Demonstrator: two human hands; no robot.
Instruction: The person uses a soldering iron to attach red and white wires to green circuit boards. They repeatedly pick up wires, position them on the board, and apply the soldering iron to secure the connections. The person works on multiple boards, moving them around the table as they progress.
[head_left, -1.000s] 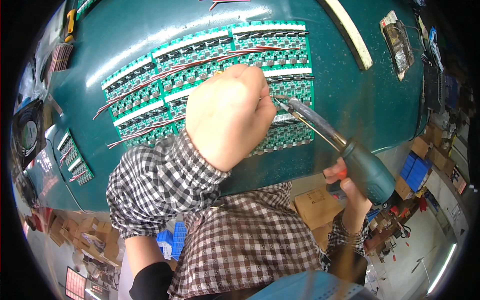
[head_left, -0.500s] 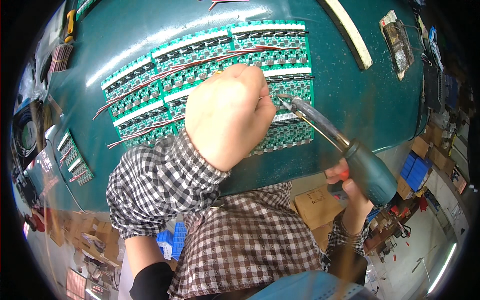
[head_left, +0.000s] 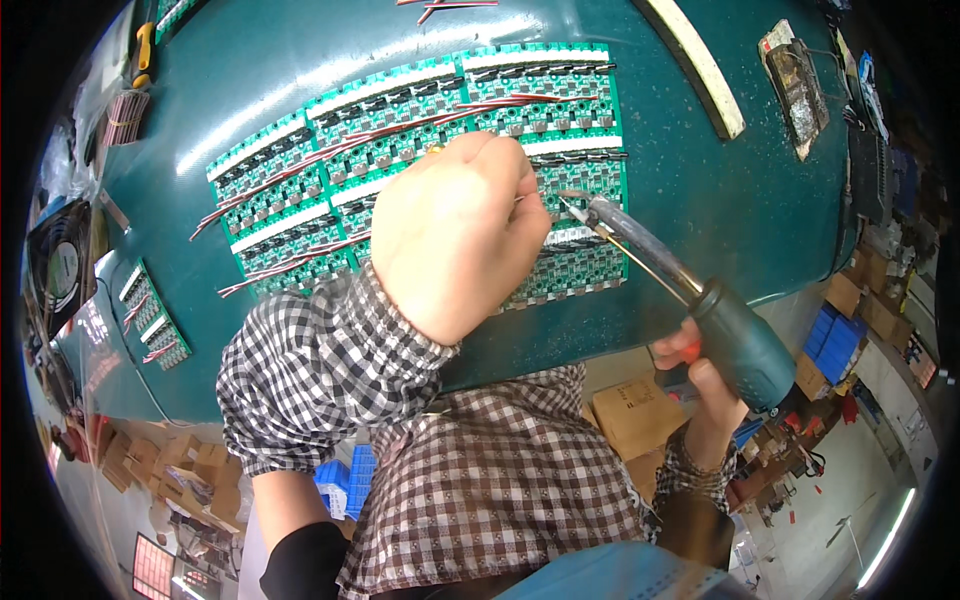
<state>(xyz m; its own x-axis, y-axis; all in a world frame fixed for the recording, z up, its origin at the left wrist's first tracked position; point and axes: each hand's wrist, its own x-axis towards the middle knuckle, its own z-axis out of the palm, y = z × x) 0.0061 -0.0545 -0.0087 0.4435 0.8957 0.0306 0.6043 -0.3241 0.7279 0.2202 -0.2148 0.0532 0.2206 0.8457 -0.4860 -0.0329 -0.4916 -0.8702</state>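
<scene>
A soldering gun [head_left: 742, 345] with a dark green handle is gripped in my right hand [head_left: 712, 385], at the right. Its metal barrel slants up and left, with a thin guide tube alongside, and its tip is at the panels of green circuit boards [head_left: 400, 110]. Over the middle of these boards my left hand [head_left: 455, 235] is closed in a pinch, fingertips just left of the soldering tip. What it pinches is too small and hidden to make out. Red and black wires [head_left: 350, 140] lie in rows across the boards. The left hand covers part of the lower rows.
A smaller board [head_left: 155, 315] lies on the green mat [head_left: 690, 210] at left. Bundled wires [head_left: 125, 117] and a yellow-handled tool [head_left: 144, 50] are at far left. A curved pale strip [head_left: 695, 65] and a dark, stained block [head_left: 800, 95] are at far right. Cardboard boxes [head_left: 640, 412] stand below.
The view has shifted very slightly. The soldering tip has moved a touch to the right, away from the left fingertips. Both hands keep their hold.
</scene>
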